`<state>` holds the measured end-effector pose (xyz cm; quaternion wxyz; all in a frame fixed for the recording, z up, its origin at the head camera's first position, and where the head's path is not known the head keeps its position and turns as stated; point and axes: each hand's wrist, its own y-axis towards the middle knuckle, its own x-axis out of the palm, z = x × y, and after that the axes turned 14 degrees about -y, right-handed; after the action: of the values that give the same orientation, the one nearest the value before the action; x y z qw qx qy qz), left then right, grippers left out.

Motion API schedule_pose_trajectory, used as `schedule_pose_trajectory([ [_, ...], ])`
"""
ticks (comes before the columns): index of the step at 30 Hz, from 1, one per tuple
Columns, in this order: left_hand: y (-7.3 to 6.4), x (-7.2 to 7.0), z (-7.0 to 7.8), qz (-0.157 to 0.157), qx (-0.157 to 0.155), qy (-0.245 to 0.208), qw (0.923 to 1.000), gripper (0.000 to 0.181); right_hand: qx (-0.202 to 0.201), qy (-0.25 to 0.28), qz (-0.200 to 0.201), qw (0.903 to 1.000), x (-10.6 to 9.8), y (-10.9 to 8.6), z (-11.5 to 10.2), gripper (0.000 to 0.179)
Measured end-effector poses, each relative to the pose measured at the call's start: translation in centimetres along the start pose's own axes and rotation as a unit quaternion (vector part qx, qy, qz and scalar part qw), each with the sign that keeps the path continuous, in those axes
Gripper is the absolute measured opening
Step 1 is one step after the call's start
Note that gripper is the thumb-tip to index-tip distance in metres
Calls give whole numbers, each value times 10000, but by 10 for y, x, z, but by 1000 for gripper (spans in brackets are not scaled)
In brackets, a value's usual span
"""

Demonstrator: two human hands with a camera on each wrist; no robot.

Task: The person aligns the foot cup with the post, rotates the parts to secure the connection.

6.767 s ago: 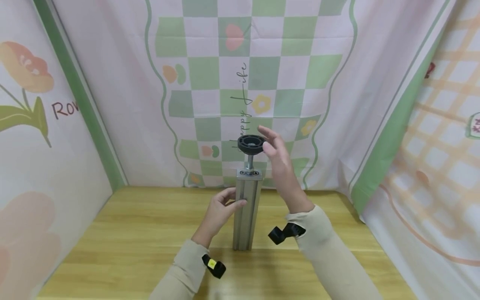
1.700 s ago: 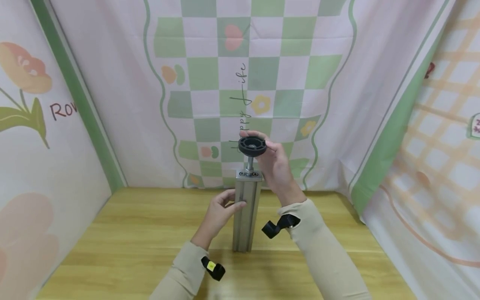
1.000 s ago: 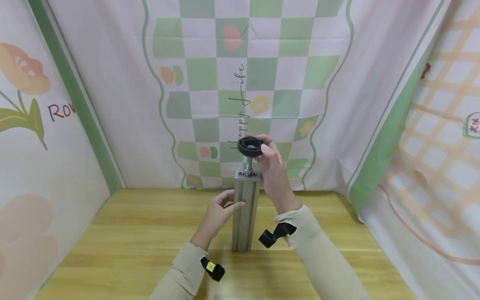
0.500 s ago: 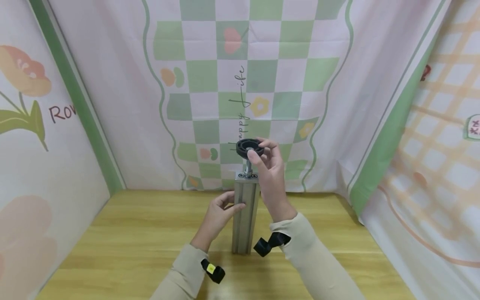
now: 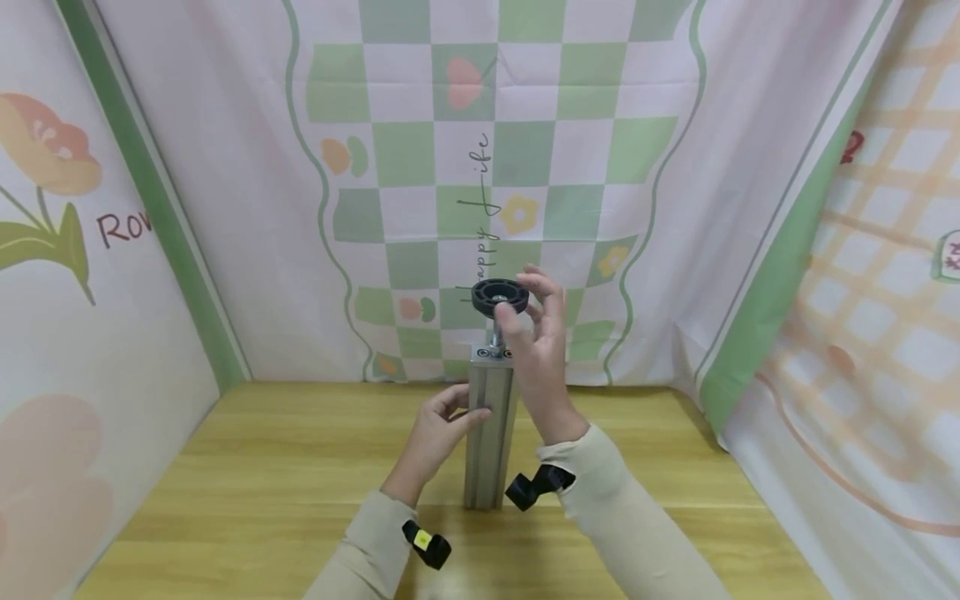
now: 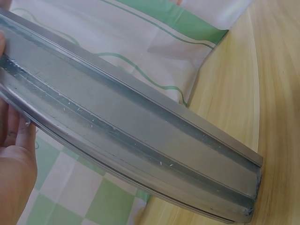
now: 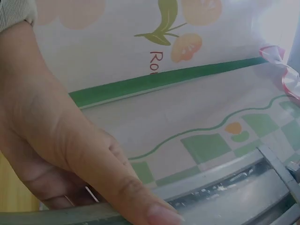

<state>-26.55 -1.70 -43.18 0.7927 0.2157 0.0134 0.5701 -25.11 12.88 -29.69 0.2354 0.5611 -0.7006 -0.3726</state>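
An aluminium profile [image 5: 483, 450] stands upright on the wooden table in the head view. At its top, a threaded stem carries a black levelling foot [image 5: 487, 307] with a ring-shaped disc. My left hand [image 5: 435, 429] grips the profile's upper part, thumb across the front and fingers behind. Its thumb [image 7: 154, 208] lies along the profile in the right wrist view. My right hand [image 5: 542, 358] is at the foot's right side, thumb overlapping the front rim and bent fingers near the right edge. Part of the stem and profile is hidden behind it. The right wrist view does not show this hand.
The wooden table [image 5: 300, 467] reaches back to a green-and-white checkered curtain [image 5: 405, 150]. Printed cloth walls stand on both sides. Black camera mounts [image 5: 540, 485] sit on both wrists.
My right hand was open beside the foot, moved behind its rim, then came round to the front right and lower. The disc, tilted half a second ago, is now more level. The left hand has stayed put.
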Motion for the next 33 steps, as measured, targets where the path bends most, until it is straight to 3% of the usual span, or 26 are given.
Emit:
schedule_pose_trajectory([
  [6,0,0,0,-8,7,-14,10000,39,148,587,-966,9935,-8,14,3,55],
  [10,0,1,0,-39,59,-13,10000,41,174,1027,-1359,9852,-12,20,8,55],
  [15,0,0,0,-22,71,-19,10000,40,253,1863,-1981,9620,-15,24,15,52],
  [18,-1,0,0,-2,43,-44,10000,39,368,2095,-2227,9514,-17,24,17,48],
  [24,1,0,2,37,-3,-55,10000,38,514,2233,-2139,9496,-17,25,18,42],
  [33,0,0,1,63,-113,-30,9999,41,357,2239,-1690,9592,-14,18,20,40],
])
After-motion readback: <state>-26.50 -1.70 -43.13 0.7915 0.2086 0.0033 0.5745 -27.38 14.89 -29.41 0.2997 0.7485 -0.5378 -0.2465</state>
